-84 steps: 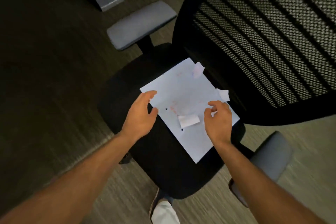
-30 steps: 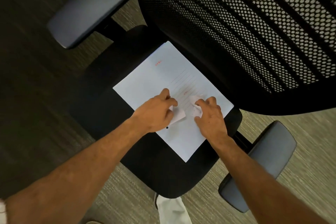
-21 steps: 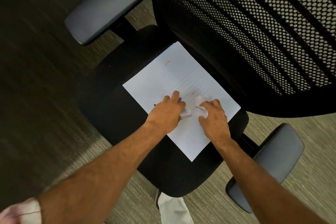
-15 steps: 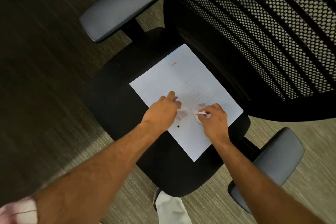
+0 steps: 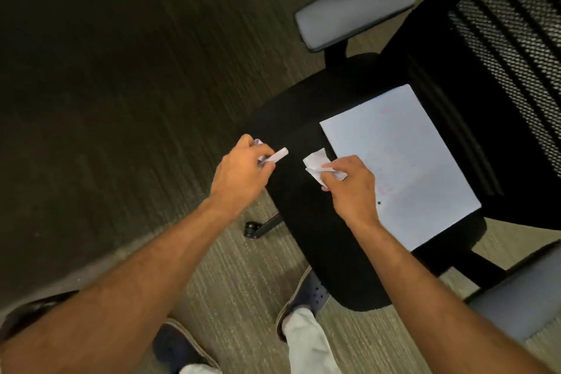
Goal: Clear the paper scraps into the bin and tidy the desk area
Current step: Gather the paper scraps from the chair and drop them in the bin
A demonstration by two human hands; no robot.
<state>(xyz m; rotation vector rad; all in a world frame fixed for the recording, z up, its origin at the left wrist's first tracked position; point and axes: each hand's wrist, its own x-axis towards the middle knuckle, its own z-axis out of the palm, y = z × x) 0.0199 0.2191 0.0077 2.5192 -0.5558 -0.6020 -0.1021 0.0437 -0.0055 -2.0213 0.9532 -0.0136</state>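
Holding scraps in both hands, the person has them lifted off the seat point(image 5: 306, 222), presumably so they can be carried to a bin, which is not in view. The left hand point(image 5: 241, 171) pinches a small rolled scrap point(image 5: 274, 157) between thumb and fingers; the right hand point(image 5: 352, 184) is closed on a crumpled scrap point(image 5: 315, 162), maybe more than one, as motion blur hides the folds. Just right of the right hand lies a flat sheet point(image 5: 403, 158), apart from both hands. Judging by that, the sheet is the tidying left. Each grip is a light pinch, enough for paper.
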